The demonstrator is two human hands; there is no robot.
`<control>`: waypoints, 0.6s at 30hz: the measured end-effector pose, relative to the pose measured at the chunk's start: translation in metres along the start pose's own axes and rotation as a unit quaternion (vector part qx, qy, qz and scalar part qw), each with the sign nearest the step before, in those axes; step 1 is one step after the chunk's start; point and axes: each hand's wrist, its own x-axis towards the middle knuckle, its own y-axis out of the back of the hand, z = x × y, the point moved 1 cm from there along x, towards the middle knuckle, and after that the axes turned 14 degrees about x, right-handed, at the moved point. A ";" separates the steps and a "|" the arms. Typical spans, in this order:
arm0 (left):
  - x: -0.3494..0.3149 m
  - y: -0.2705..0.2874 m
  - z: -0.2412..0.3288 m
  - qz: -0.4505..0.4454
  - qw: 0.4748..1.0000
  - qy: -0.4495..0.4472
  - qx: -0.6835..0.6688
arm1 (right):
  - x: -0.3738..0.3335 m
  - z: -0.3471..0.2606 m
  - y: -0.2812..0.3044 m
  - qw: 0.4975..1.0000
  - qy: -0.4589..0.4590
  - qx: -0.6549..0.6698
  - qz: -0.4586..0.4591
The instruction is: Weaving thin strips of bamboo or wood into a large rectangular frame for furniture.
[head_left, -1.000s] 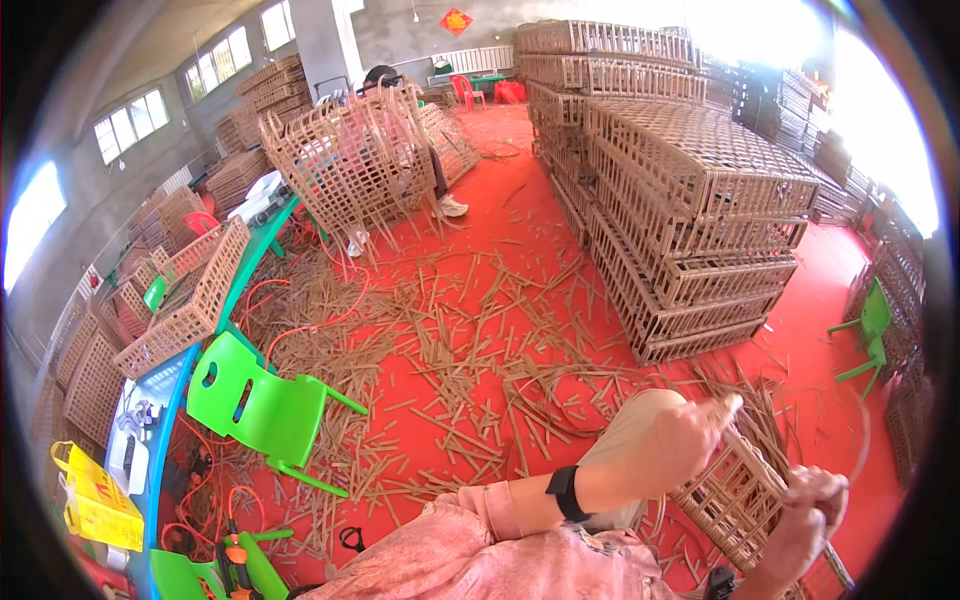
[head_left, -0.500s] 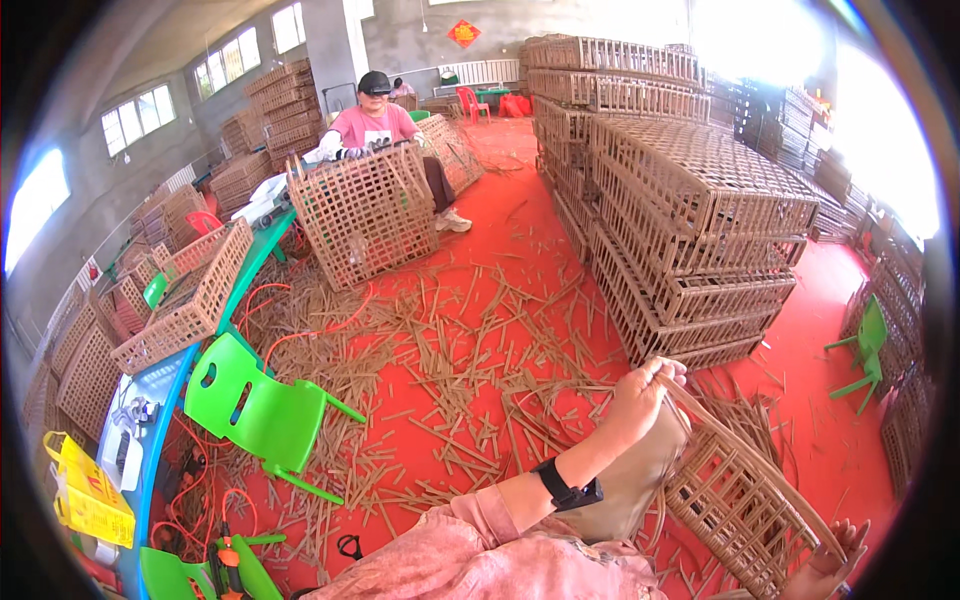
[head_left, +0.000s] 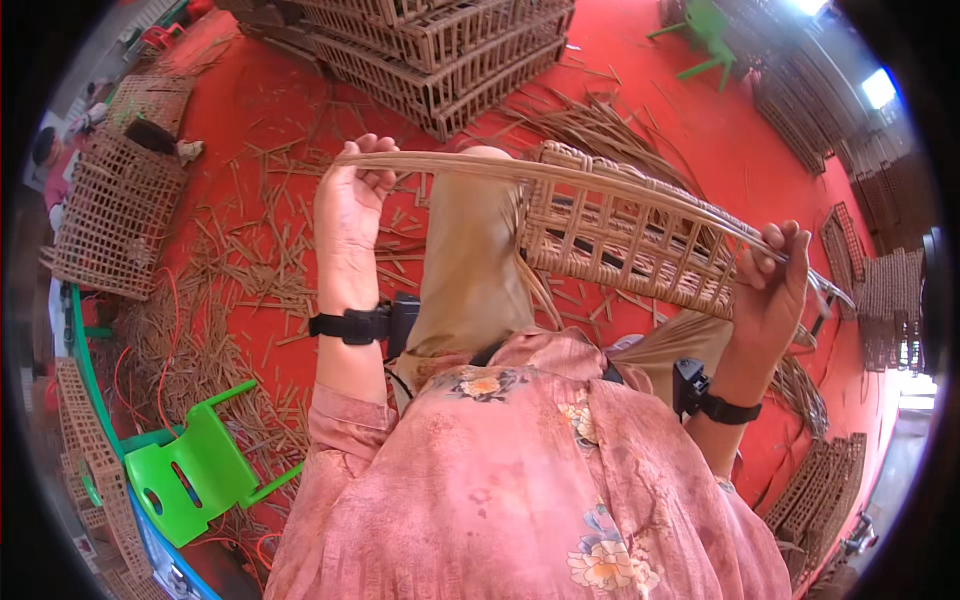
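Observation:
A bundle of long brown weaving strips (head_left: 450, 164) stretches across in front of me. My left hand (head_left: 355, 195) has its fingers closed on the left end, and my right hand (head_left: 772, 285) grips the bundle near its right end. Behind the strips, a brown open-weave basket (head_left: 622, 262) rests tilted by my knees. It has a rope-like wrapped rim and upright slats. The right hand is close to the basket's right end; whether it touches the basket, I cannot tell.
Cut strip scraps (head_left: 225, 300) litter the red floor (head_left: 270, 100). Stacked woven crates (head_left: 430, 70) stand ahead. A green chair (head_left: 190, 480) is at lower left. Another person (head_left: 62, 165) sits at far left behind a woven panel (head_left: 120, 215). Loose long strips (head_left: 620, 140) lie beyond the basket.
My view has tilted downward and turned right, bringing both hands nearer the middle. Both hands still hold the strips, which now run more level across the basket.

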 end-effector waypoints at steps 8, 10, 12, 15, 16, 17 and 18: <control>0.006 0.061 -0.023 -0.003 0.977 0.029 -0.210 | -0.004 0.008 -0.001 0.997 -0.052 0.005 -0.065; 0.014 0.080 -0.025 0.018 0.977 0.037 -0.207 | -0.002 0.011 -0.002 0.996 -0.063 -0.005 -0.066; 0.014 0.088 -0.031 0.067 0.986 0.036 -0.146 | -0.003 0.025 -0.007 0.994 -0.090 -0.021 -0.054; -0.002 0.083 -0.034 0.002 0.995 0.014 0.104 | -0.016 0.074 -0.034 0.990 -0.117 -0.072 -0.040; -0.005 0.098 -0.035 0.012 0.982 0.069 0.175 | -0.018 0.086 -0.040 0.971 -0.161 -0.136 -0.116; -0.009 0.107 -0.033 0.009 0.983 0.072 0.171 | -0.019 0.097 -0.042 0.941 -0.201 -0.198 -0.189; -0.015 0.116 -0.029 -0.022 0.948 0.085 0.304 | -0.021 0.109 -0.044 0.931 -0.242 -0.198 -0.188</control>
